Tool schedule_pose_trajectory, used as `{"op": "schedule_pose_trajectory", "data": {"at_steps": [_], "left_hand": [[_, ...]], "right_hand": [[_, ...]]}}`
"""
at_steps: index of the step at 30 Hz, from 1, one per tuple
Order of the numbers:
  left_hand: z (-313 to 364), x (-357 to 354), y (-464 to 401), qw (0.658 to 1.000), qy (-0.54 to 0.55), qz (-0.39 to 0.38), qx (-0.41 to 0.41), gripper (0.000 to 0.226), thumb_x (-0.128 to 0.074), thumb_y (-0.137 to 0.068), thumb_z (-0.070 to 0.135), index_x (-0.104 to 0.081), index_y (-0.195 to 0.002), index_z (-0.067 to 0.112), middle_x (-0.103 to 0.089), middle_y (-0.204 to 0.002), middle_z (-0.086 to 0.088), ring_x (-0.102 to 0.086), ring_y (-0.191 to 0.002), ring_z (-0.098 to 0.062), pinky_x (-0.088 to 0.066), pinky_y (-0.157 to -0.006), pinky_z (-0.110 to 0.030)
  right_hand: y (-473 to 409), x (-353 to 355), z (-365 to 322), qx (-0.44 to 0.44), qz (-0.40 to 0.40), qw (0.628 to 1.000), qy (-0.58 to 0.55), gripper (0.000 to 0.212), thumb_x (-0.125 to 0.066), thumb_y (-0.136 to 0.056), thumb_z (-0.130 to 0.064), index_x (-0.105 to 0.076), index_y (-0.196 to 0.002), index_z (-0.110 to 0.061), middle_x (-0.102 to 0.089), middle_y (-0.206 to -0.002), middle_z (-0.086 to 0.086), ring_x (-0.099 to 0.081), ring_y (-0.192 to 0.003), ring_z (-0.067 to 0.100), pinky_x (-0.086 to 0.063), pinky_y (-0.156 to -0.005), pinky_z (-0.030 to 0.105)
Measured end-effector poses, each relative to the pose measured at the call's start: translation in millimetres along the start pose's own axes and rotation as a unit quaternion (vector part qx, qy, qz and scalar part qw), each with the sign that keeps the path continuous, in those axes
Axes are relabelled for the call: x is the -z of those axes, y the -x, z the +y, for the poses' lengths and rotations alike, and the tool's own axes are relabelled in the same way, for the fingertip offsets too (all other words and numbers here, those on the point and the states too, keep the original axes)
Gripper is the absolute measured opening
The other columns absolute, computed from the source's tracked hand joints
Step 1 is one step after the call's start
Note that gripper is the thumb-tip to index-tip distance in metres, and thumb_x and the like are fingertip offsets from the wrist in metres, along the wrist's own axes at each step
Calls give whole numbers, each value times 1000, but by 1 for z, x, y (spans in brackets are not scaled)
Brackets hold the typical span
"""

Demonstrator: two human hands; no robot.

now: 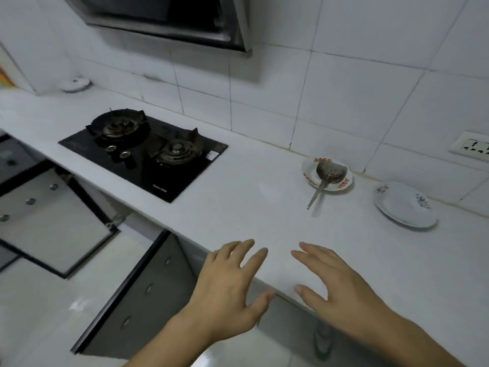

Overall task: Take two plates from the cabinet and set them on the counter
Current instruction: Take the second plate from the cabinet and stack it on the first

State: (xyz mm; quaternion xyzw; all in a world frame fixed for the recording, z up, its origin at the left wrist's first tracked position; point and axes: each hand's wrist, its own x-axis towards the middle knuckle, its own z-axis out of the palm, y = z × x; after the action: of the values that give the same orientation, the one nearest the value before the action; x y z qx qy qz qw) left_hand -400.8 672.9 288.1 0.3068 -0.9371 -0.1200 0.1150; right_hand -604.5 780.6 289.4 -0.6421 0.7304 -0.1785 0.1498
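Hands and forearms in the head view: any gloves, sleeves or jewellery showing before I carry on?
No gloves. The left hand and right hand are bare, and both forearms are uncovered to the frame edge, with no sleeve showing. No watch or bracelet is visible. A faint band on a left-hand finger may be a ring.

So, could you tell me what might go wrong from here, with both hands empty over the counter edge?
1. An open cabinet door juts out low on the left; a leg could catch it.
2. The ladle handle sticks out past its small plate; new plates set nearby could knock it.
3. The flowered plate takes counter space on the right, so stacking needs care.
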Motion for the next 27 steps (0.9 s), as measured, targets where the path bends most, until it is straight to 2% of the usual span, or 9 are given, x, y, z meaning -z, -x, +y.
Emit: {"op": "schedule_pose_trajectory", "data": {"at_steps": [6,13,15,19,22,27], "left_hand": [[-28,29,45,999,-9,39,14,64,-49,-81,61,-48,-134,25,-55,-137,-6,-52,-121,-26,-46,-90,-43],[-53,36,90,994,-22,55,92,67,-41,-84,65,-40,-140,29,-46,-144,1,-40,-130,-21,-41,-97,-40],[-61,35,110,990,-26,57,127,65,-43,-84,63,-41,-139,28,-48,-142,-1,-42,-129,-22,-43,-95,-41],[-75,35,158,970,-29,60,232,63,-51,-80,60,-47,-134,28,-54,-138,-2,-51,-123,-24,-49,-88,-41],[-83,34,200,954,-39,47,294,63,-53,-79,58,-51,-132,25,-58,-134,-5,-56,-117,-26,-52,-84,-42],[-100,46,272,914,-21,56,402,63,-56,-76,59,-56,-129,25,-63,-129,-2,-62,-109,-23,-55,-79,-37]], "right_hand": [[-6,-14,-54,51,-4,999,7,57,-46,-89,-52,-31,-143,-41,-23,-152,-22,-13,-134,-12,-12,-105,8],[-30,-39,-88,130,-46,990,-20,56,-53,-87,-49,-36,-140,-40,-29,-143,-27,-13,-125,-24,-8,-94,-8],[-39,-52,-98,151,-66,985,-38,55,-56,-86,-47,-38,-138,-40,-32,-140,-27,-17,-125,-24,-11,-96,-6],[-51,-90,-125,192,-135,969,-70,54,-61,-85,-42,-45,-136,-34,-37,-137,-23,-34,-131,-5,-16,-102,2],[-57,-117,-153,249,-185,949,-59,54,-60,-87,-38,-45,-137,-28,-38,-139,-19,-33,-131,-3,-15,-103,4],[-64,-146,-220,311,-222,923,-36,56,-56,-87,-44,-41,-139,-30,-36,-145,-15,-29,-135,0,-27,-107,16]]}}
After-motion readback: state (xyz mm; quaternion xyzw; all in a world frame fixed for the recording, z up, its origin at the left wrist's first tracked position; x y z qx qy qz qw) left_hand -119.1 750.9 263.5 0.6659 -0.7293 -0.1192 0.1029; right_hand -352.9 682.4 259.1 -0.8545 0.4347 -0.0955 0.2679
